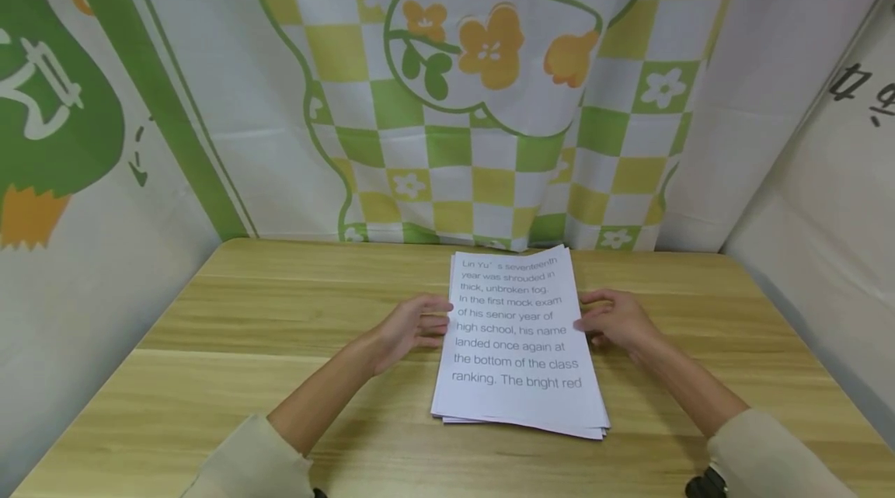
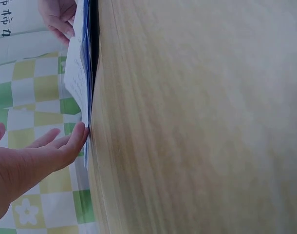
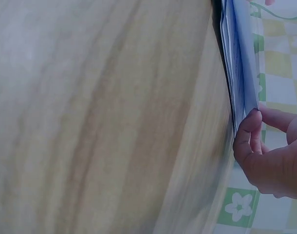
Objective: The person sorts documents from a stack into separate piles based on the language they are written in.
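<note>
Head view first: my stack of printed sheets (image 1: 520, 407) lies a bit right of the middle of the table (image 1: 280, 374), top end close to the far edge. Left fingers (image 1: 435, 302) are spread along one long side, right fingers (image 1: 598, 297) are at the other. Sheets poke out unevenly at the end away from that far edge, so imo light pressure from both sides beats a shove here.

Left wrist view: these fingers are pretty straight, tips just touching the paper's edge, nothing gripped. I'd use them as a flat stop, since digging in would probably buckle the side.

Right wrist view: thumb and finger pinch a lifted edge of the paper. Can't tell how many sheets are in there, so I'd check that before pulling. Soft squeeze only, or that edge could crease.
</note>
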`<state>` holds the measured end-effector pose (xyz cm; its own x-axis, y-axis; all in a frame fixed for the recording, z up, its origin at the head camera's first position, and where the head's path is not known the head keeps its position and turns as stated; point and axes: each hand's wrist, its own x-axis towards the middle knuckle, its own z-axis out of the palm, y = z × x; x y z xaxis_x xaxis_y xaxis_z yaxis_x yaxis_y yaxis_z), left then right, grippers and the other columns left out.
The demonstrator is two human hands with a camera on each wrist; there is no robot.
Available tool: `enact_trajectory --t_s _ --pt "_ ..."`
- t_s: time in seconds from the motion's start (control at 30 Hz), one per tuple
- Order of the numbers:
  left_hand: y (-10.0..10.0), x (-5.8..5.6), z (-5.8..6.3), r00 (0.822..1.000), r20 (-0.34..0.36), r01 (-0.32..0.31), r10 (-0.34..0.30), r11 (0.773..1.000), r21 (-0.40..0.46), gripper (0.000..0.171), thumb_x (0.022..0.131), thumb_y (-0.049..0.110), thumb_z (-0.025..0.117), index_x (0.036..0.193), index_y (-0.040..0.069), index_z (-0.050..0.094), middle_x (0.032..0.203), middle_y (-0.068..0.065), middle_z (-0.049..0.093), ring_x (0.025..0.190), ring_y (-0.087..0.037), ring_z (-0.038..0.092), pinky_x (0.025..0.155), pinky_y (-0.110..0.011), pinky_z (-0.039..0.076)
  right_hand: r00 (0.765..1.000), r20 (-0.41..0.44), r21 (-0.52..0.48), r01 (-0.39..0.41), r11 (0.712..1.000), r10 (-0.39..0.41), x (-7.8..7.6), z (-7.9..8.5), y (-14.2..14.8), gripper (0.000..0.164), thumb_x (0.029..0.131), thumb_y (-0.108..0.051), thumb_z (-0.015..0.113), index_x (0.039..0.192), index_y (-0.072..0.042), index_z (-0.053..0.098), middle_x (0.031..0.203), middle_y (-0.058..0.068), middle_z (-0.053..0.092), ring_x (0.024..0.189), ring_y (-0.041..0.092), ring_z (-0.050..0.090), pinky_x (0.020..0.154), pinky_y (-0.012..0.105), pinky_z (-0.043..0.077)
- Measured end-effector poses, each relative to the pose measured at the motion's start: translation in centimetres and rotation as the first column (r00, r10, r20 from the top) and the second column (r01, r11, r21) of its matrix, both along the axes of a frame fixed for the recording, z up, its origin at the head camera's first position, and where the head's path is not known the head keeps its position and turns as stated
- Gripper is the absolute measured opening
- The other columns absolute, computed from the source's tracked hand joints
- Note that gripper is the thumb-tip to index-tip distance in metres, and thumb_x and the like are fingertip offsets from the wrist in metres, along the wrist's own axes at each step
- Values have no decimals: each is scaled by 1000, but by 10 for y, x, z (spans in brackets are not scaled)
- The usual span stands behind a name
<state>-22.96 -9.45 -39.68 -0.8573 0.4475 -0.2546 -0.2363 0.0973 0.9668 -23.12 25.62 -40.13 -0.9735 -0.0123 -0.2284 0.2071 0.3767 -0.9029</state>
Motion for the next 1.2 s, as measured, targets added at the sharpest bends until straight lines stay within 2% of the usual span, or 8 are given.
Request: enact_trajectory --t_s 0.2,0.37,0.47,0.7,0.8,1.03,1.2 --pt "-2 0 -2 1000 -3 -8 8 1000 -14 65 103 31 37 152 -13 36 155 -40 35 145 -52 36 120 -56 37 1000 8 -21 16 1000 -16 1 -3 0 57 90 5 73 139 17 47 93 13 76 75 13 68 59 23 58" --pt "-1 -1 -2 1000 -9 -27 26 999 -36 63 104 28 38 151 -13 37 153 -40 37 144 -51 39 119 -55 39 1000 -22 56 21 998 -19 4 -3 0 40 90 2 73 125 15 59 90 10 74 74 14 67 58 26 57" --pt "0 -1 -2 999 -12 -40 39 998 -44 62 104 27 40 151 -13 38 152 -40 39 143 -50 41 118 -54 41 998 -63 120 35 992 -28 7 -1 -1 31 90 1 74 117 13 63 91 12 73 74 15 66 57 28 56" --pt "4 -2 -1 995 -20 -99 98 993 -57 58 104 23 47 146 -15 42 149 -40 44 138 -50 46 114 -54 45 991 -133 183 48 982 -23 12 -2 -1 25 90 2 75 112 12 67 94 16 72 75 18 63 56 29 55" --pt "7 -3 -1 992 -26 -127 126 990 -58 55 104 20 48 145 -17 43 146 -39 47 135 -49 50 113 -53 47 991 -131 146 44 988 -24 12 -4 1 26 90 3 74 113 14 65 94 16 73 76 17 66 58 29 59" --pt "12 -6 -1 986 12 -163 164 985 -57 54 106 19 47 146 -18 41 142 -41 50 128 -47 56 109 -50 51 996 -88 -24 30 999 -32 12 -9 2 35 91 9 70 122 18 56 98 20 75 76 17 71 61 31 64" --pt "13 -8 0 982 14 -185 187 979 -89 53 106 19 47 145 -16 43 143 -39 50 129 -46 56 109 -49 52 999 -36 -88 33 996 -36 13 -10 3 38 93 10 69 127 18 53 95 12 75 78 16 72 66 31 65"
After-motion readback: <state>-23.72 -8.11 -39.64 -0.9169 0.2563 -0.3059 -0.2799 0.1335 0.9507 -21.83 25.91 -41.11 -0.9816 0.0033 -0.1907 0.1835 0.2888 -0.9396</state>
